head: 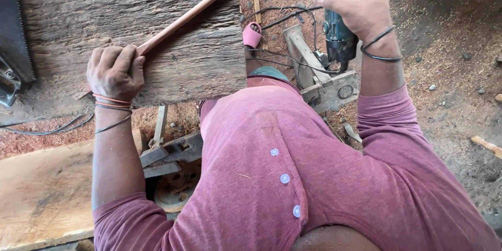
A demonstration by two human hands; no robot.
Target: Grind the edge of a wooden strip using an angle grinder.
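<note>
Rough weathered wood plank (pixel 130 26), smooth wooden stick (pixel 193 13)

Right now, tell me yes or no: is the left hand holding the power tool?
No: the left hand grips a thin reddish wooden stick against the weathered plank, while the right hand holds the teal power tool.

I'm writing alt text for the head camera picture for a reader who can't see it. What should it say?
Seen from above, a person in a dusty pink buttoned shirt grips a thin reddish wooden stick with the left hand, resting it on a rough weathered plank. The right hand holds a teal power tool. Sawdust covers the ground.
</note>
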